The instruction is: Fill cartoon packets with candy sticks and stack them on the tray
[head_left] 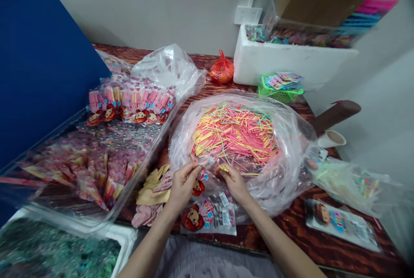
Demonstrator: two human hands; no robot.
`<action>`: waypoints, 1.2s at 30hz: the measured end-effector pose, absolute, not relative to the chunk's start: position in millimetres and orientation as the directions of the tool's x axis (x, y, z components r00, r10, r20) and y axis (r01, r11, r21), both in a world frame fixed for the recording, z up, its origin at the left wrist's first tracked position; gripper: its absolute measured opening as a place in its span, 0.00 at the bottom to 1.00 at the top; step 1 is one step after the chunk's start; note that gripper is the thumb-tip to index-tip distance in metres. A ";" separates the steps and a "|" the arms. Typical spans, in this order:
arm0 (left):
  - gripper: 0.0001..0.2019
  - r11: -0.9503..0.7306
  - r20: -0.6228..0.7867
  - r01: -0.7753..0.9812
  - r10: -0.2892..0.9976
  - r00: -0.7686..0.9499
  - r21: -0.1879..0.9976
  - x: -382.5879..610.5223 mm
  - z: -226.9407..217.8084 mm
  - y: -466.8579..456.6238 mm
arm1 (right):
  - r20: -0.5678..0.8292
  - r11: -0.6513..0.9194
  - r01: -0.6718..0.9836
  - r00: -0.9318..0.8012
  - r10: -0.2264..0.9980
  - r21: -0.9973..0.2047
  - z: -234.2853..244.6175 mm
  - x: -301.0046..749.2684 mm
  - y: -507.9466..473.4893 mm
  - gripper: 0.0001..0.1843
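My left hand [183, 182] pinches the edge of a small clear printed bag [198, 187] with a red-haired cartoon figure on it. Between the fingers of my right hand [235, 184] is a small bundle of yellow sticks [224, 168], their ends showing. Both hands are at the near rim of a big clear plastic bag [184, 131], rolled open around a heap of thin pink, yellow and green sticks [234, 133]. Flat printed bags [210, 216] lie on the table below my hands. The far part of the held bag is hard to make out.
At left, a clear tray [139, 178] holds filled packets [139, 107]. Crumpled cloths [153, 194] lie beside it. Behind are a red bag [222, 71], a green basket [281, 94] and a white foam box [291, 62]. A paper cup [332, 139] stands right.
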State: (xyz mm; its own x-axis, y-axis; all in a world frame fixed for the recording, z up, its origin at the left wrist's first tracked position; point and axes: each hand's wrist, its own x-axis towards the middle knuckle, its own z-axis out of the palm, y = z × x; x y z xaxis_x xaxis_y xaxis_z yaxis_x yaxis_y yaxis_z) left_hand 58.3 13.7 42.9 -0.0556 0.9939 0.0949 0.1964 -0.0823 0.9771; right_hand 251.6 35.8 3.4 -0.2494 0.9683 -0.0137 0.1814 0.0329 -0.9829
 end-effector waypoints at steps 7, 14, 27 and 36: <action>0.10 -0.096 0.109 0.245 0.993 -0.040 0.965 53.9 37.8 -0.8 | 0.104 0.145 0.166 -0.234 0.967 -0.975 32.7 254.3 43.0 0.10; 0.06 0.052 -0.041 0.045 0.976 -0.212 0.998 52.6 36.6 -3.6 | 0.142 0.187 0.165 -0.252 0.957 -0.968 38.3 245.7 36.1 0.13; 0.09 -0.079 0.102 0.182 0.987 -0.121 0.980 53.6 46.3 -13.4 | -0.052 -0.084 -0.467 -0.081 0.995 -0.880 64.0 233.2 50.2 0.05; 0.10 -0.047 0.059 0.143 0.995 -0.083 0.989 56.5 43.6 -13.7 | -0.128 -0.257 -0.617 -0.246 0.961 -0.743 93.3 206.1 54.7 0.09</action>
State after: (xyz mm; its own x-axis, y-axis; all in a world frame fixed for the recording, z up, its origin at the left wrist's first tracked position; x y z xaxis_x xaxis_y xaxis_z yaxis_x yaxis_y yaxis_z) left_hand 56.5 -13.7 43.6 -0.0831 0.9948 0.0591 0.1426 -0.0468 0.9887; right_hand 206.1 54.7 93.3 -0.2459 0.9608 -0.1282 -0.6174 -0.2572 -0.7434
